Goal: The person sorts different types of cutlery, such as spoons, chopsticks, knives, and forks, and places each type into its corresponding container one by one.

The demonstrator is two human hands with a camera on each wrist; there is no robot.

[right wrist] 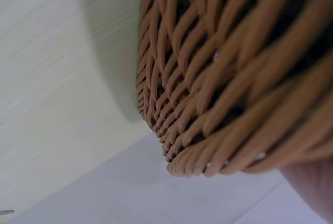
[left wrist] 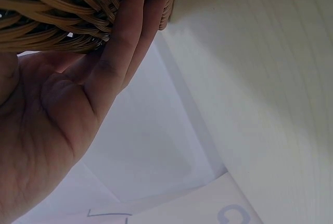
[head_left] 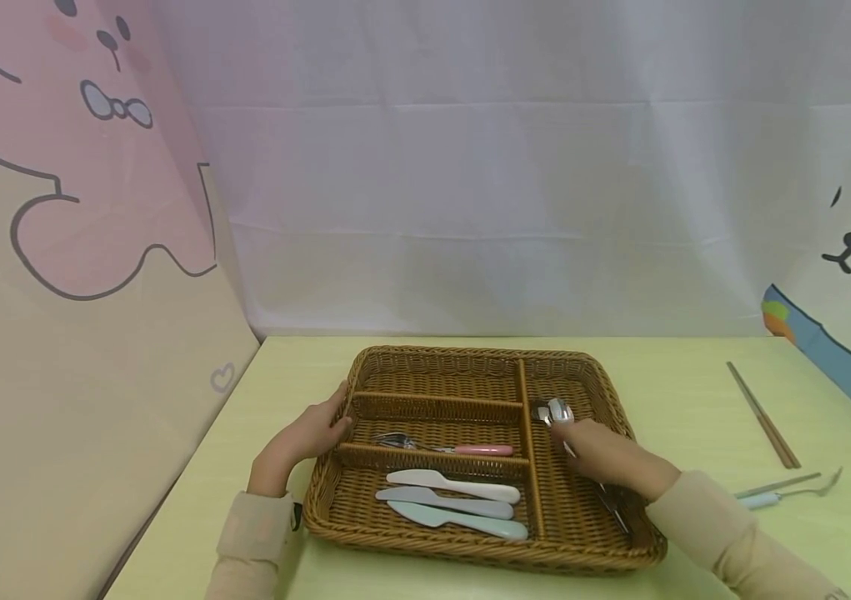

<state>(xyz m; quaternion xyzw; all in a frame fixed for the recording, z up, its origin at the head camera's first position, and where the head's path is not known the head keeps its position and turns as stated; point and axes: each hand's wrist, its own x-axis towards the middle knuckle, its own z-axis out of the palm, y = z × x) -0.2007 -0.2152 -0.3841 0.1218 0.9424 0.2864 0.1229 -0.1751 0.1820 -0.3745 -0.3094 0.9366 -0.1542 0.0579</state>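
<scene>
A brown wicker cutlery tray [head_left: 425, 550] with divided compartments sits on the table. At its left rim my left hand [head_left: 308, 433] holds the edge; in the left wrist view its fingers [left wrist: 117, 52] lie along the outer wall. My right hand [head_left: 605, 454] reaches into the right compartment and pinches a silver spoon [head_left: 561, 411] just below the bowl. A second spoon [head_left: 543, 414] shows beside it, and metal handles [head_left: 613, 508] lie partly under the hand. In the right wrist view the tray's woven wall [right wrist: 208, 78] hides most of the hand.
The front compartment holds a white knife [head_left: 455, 485], a grey knife [head_left: 443, 502] and a mint knife [head_left: 458, 521]. Forks, one with a pink handle [head_left: 483, 450], lie in the middle one. Chopsticks [head_left: 763, 417] and a blue-handled fork [head_left: 761, 500] lie right of the tray.
</scene>
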